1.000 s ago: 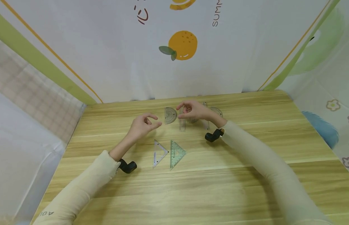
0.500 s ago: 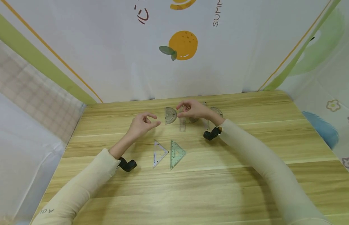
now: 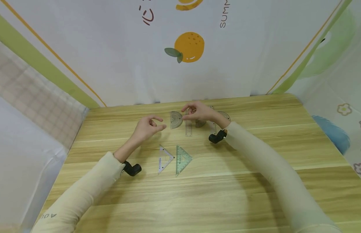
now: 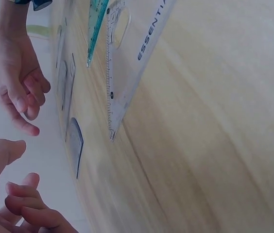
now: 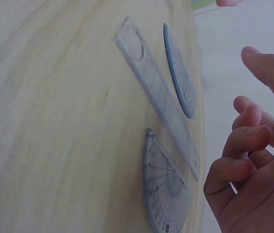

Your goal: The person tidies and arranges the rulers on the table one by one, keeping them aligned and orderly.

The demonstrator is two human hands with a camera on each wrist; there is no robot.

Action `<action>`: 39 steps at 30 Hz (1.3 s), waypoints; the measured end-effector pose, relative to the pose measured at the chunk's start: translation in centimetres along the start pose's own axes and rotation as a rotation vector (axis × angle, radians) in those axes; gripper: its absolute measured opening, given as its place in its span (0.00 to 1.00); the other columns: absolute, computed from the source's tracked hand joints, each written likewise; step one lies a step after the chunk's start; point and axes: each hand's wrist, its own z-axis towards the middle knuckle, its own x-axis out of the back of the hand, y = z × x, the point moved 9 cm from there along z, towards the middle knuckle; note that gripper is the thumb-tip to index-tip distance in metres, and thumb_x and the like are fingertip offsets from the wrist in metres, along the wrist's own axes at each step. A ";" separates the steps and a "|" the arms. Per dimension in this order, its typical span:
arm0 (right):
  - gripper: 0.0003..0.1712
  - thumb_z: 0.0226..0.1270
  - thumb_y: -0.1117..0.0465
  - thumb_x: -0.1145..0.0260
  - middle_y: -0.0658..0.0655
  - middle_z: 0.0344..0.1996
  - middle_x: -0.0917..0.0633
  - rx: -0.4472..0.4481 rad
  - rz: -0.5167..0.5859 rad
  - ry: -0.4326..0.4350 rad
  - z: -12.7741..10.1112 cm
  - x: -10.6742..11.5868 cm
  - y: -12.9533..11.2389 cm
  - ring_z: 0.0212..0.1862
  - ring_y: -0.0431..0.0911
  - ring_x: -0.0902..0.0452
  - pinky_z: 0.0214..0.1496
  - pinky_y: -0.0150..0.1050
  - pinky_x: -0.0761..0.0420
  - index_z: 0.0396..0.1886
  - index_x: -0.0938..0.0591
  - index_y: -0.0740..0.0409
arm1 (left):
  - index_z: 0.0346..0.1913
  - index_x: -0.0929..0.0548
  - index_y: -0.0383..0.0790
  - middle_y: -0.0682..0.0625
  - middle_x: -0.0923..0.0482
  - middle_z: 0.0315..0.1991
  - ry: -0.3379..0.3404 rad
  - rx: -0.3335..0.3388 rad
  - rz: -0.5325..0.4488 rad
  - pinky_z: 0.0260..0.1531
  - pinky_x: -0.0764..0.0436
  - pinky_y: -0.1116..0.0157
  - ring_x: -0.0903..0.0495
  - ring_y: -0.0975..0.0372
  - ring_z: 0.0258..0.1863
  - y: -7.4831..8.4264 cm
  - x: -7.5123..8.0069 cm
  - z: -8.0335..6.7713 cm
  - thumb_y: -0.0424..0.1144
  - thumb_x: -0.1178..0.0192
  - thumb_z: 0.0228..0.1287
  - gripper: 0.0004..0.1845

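In the head view my left hand (image 3: 147, 126) hovers left of a clear protractor (image 3: 176, 120), thumb and index finger apart, nothing between them. My right hand (image 3: 198, 111) is held over the far part of a clear ruler (image 3: 188, 129), also with nothing in its grasp. Its other fingers curl loosely, as the right wrist view shows. A second protractor (image 3: 200, 124) lies partly hidden beneath the right hand. Beyond the right wrist lie another ruler (image 3: 214, 128) and a third protractor (image 3: 224, 115), both partly covered. Nearer lie a clear set square (image 3: 164, 160) and a green set square (image 3: 182, 160).
All the pieces lie flat on a wood-grain table (image 3: 180, 200). A white curtain (image 3: 125, 64) with fruit prints hangs behind its far edge. A black wrist camera (image 3: 216, 137) sits on the right wrist, another wrist camera (image 3: 133, 169) on the left.
My right hand has drifted slightly left and away, so more of the protractor beneath it shows. The left hand is almost still, and the drawing tools lie where they were.
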 end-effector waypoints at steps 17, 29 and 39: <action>0.24 0.69 0.61 0.28 0.58 0.29 0.20 0.002 -0.044 -0.004 1.3 -0.5 -0.4 0.28 0.47 0.29 0.30 0.38 0.28 0.59 0.20 0.68 | 0.56 0.18 0.29 0.50 0.31 0.19 -0.002 -0.054 -0.041 0.20 0.34 0.67 0.38 0.64 0.15 0.4 -0.9 1.0 0.38 0.28 0.64 0.22; 0.25 0.69 0.60 0.27 0.60 0.29 0.20 -0.014 -0.080 -0.007 1.8 -0.8 -0.3 0.27 0.46 0.30 0.30 0.38 0.29 0.60 0.21 0.69 | 0.53 0.17 0.28 0.52 0.34 0.16 -0.016 -0.082 -0.022 0.16 0.38 0.69 0.40 0.65 0.13 0.3 -1.9 2.0 0.35 0.28 0.63 0.19; 0.25 0.69 0.61 0.27 0.59 0.28 0.19 -0.020 -0.116 -0.014 2.1 -0.9 -0.6 0.25 0.45 0.30 0.29 0.36 0.29 0.59 0.21 0.70 | 0.54 0.18 0.28 0.53 0.36 0.15 -0.046 -0.066 -0.025 0.15 0.40 0.69 0.42 0.65 0.13 0.6 -2.6 2.4 0.33 0.28 0.63 0.19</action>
